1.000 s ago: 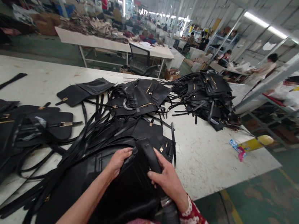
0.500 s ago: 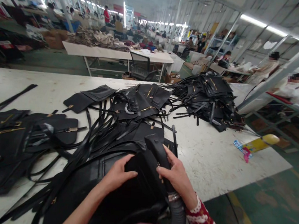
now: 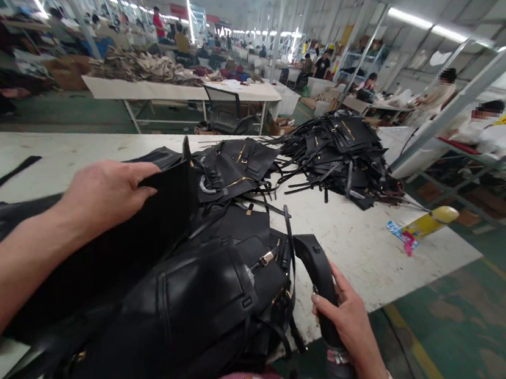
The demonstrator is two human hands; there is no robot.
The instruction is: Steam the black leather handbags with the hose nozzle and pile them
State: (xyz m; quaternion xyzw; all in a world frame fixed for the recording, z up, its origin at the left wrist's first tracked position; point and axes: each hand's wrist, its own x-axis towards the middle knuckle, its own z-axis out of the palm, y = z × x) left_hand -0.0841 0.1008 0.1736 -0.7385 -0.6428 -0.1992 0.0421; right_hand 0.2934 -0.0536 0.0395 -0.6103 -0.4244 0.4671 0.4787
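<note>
The left hand (image 3: 105, 193) pinched the edge of a raised black leather piece (image 3: 139, 249); the right hand (image 3: 350, 318) gripped a black hose nozzle (image 3: 313, 261). Between them, a black bag (image 3: 204, 288) lay on the white table (image 3: 343, 243), its long axis slanting from near left to far right, its far end nearer the right hand.

Before you, the bag (image 3: 199, 287) looks like smooth, glossy leather, its buckle (image 3: 267, 258) shiny metal; your nozzle (image 3: 315, 260), smooth plastic.

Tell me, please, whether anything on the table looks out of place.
The yellow container and colourful wrapper near the edge of the table look somewhat out of place, set apart from the black bags.
</note>
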